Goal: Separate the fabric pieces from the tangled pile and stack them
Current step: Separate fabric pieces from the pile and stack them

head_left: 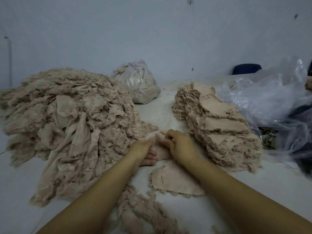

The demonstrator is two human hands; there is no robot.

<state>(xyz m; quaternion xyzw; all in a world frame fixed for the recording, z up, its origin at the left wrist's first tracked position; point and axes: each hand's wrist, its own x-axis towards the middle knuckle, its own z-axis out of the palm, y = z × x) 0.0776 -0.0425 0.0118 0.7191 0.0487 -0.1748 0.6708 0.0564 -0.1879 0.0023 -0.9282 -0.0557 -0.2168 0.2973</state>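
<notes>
both hands (181,146) apparently pinching a fabric piece (161,138) over pale table (253,186), blue-grey wall (152,31) behind

A plain pale blue-grey wall (152,31) fills the back of the room. It has a few small dark marks on it. A thin pipe (10,61) runs up the wall on the left. The table (253,186) is white and a bit dusty. The light is soft and dim.

A big tangled pile (67,125) of frayed beige fabric is sprawling at left; the neat stack (217,124) is lying right, well apart.
</notes>
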